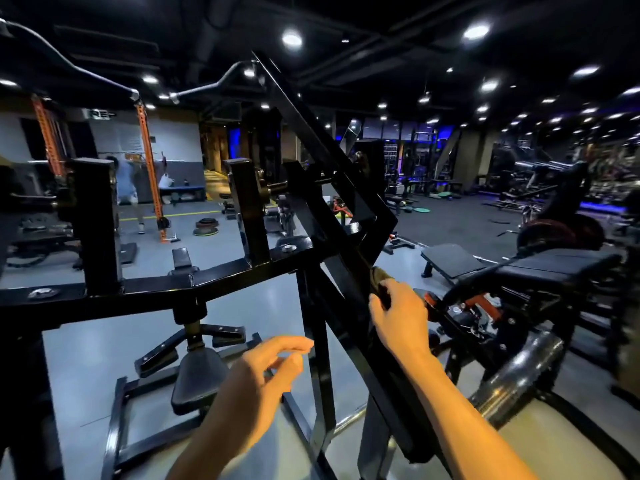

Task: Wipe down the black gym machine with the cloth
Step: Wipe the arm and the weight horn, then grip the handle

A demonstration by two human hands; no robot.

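The black gym machine fills the middle of the view, with a horizontal frame bar, two upright posts and a slanted lever arm running down to the right. My right hand grips a dark brownish cloth and presses it against the slanted arm. Most of the cloth is hidden under my fingers. My left hand hovers in the air left of the slanted arm, fingers loosely bent, holding nothing and touching nothing.
The machine's black seat sits below the frame bar. A flat bench and another padded machine stand to the right. A chrome roller lies at lower right. A person stands by an orange rack far left.
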